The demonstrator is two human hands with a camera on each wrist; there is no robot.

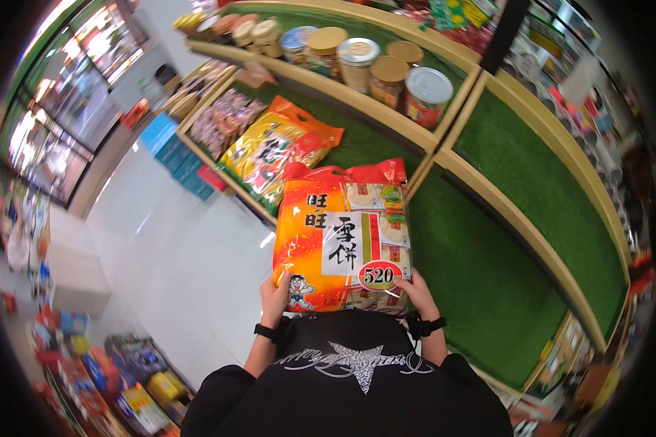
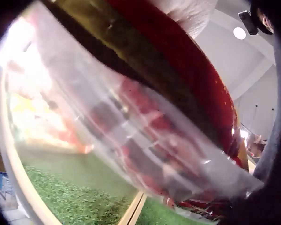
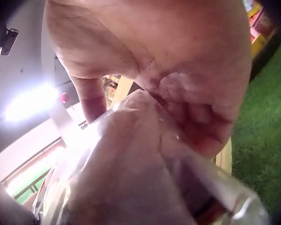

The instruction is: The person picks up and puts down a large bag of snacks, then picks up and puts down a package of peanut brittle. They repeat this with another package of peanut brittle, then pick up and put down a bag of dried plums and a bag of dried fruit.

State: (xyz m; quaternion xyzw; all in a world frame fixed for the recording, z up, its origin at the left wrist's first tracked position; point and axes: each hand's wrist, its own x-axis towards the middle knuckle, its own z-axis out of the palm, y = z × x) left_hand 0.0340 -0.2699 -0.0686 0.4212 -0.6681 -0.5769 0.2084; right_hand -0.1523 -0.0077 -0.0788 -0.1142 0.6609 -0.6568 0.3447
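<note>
A large orange, red and clear bag of rice crackers (image 1: 303, 244), marked 520, is held in front of the person's chest. My left hand (image 1: 272, 297) grips its lower left side, with the thumb on the front. At the lower right side, my right hand (image 1: 420, 293) holds the bag, thumb over the front face and fingers curled behind. The left wrist view is filled by the bag's clear side (image 2: 145, 145), with a bit of the hand at the top. In the right wrist view, the palm (image 3: 154, 51) and curled fingers meet the crumpled clear plastic.
Beyond the bag, a wooden shelf with green turf (image 1: 481, 269) curves to the right. A yellow and orange snack bag (image 1: 273, 149) lies on its left part. Several lidded jars (image 1: 357, 62) line the upper tier. Blue boxes (image 1: 173, 153) stand on the floor; packaged goods fill the lower left.
</note>
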